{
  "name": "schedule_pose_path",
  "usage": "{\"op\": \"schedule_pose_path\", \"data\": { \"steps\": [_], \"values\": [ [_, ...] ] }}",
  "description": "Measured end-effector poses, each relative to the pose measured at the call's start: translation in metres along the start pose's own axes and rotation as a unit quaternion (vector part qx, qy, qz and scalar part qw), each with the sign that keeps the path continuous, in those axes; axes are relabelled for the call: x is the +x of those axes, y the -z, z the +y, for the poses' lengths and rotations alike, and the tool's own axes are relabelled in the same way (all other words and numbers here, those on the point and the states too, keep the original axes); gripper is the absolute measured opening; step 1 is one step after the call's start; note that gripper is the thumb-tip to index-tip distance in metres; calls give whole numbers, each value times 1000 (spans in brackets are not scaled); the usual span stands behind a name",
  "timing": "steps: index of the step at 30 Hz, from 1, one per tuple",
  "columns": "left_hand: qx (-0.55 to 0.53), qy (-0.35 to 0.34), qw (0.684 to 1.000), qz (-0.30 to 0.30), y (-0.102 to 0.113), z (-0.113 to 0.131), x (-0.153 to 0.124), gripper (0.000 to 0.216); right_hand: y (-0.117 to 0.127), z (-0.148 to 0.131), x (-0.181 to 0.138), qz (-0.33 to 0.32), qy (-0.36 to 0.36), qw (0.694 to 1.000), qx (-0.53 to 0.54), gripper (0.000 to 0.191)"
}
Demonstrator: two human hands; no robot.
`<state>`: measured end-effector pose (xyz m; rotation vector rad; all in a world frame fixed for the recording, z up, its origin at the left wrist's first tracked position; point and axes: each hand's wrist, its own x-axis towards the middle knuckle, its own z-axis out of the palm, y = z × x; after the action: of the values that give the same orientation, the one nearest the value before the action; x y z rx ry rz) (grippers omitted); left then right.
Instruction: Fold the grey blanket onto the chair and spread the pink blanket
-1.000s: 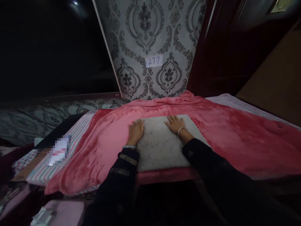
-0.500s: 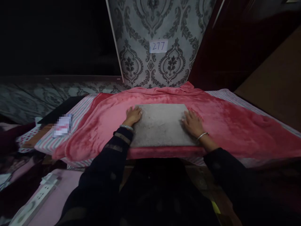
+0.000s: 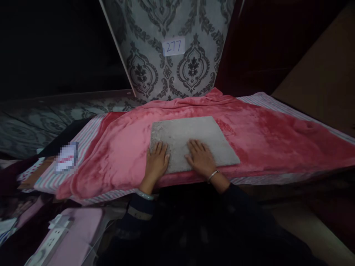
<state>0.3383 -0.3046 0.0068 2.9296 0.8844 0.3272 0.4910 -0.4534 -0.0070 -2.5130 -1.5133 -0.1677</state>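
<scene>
A flat grey rectangular piece (image 3: 191, 129), too dim to tell whether it is folded cloth or a board, lies on a pink plush blanket (image 3: 124, 144). At its near left edge, my left hand (image 3: 157, 159) rests flat, palm down and fingers spread. My right hand (image 3: 202, 157) lies palm down near the middle of the grey piece, its fingers stretched and slightly blurred. Neither hand grips anything. The palms hide part of the grey surface and its near edge.
Striped cloth (image 3: 88, 136) shows under the blanket's edges. A blurred packet (image 3: 66, 157) lies at the left end. Lower left, a white power strip (image 3: 51, 240) rests on a pink surface (image 3: 85, 221). A numbered paper (image 3: 173, 46) is on the patterned wall behind.
My right hand has slid left and inward from the piece's right edge. My left hand has come nearer, down its left side. The view has shifted and tilted; the piece sits slightly turned.
</scene>
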Motion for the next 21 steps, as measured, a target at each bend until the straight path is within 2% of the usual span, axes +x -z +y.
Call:
{"op": "schedule_pose_path", "data": {
  "steps": [4,8,13,17,19,21],
  "values": [
    [-10,1,1000,10,0,-1,0,55,-1,55,-31,42,-106,993,-35,62],
    [-36,4,999,35,-2,-1,-3,54,-5,87,-59,75,-161,984,-27,63],
    [-68,38,994,82,-7,-3,-8,51,-18,101,-79,136,-163,977,18,64],
    [-132,94,979,122,-13,-9,-12,53,-27,103,-88,180,-165,968,60,64],
    [-202,129,961,138,-14,-15,-12,57,-30,105,-91,195,-152,966,79,65],
    [-323,167,919,151,-13,-24,-10,60,-31,106,-93,212,-136,963,96,66]
  ]
}}
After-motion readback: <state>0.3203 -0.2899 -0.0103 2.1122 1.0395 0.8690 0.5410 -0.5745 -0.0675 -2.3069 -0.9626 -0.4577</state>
